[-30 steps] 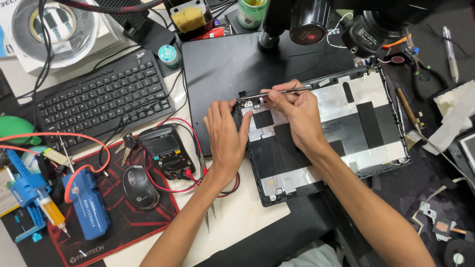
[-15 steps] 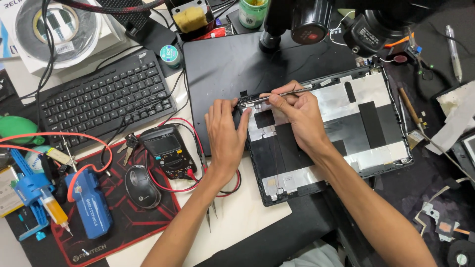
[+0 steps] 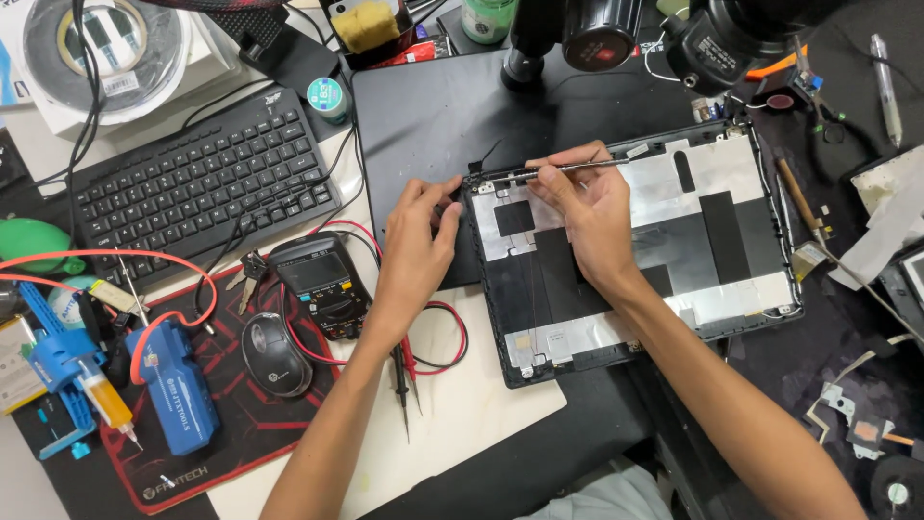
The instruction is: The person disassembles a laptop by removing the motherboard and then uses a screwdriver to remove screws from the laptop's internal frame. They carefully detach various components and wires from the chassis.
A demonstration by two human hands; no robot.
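An opened laptop lid panel (image 3: 712, 231), black with silver foil patches, lies on a black mat. My right hand (image 3: 582, 207) rests on the panel and pinches a thin metal tool (image 3: 577, 168) that lies along the panel's upper edge. The tool's tip points left toward the hinge corner (image 3: 486, 185). My left hand (image 3: 416, 246) presses on the panel's left edge, fingers curled at that same corner and holding nothing loose.
A black keyboard (image 3: 197, 188) sits at the left. Below it are a multimeter (image 3: 318, 281) with red and black leads, a mouse (image 3: 274, 354) on a red-black pad, and a blue tool (image 3: 178, 385). Microscope lenses (image 3: 597, 34) hang above. Small parts (image 3: 857, 424) lie at the right.
Both hands stay at the panel's upper left corner. My right hand and the thin tool have shifted only slightly along the top edge.
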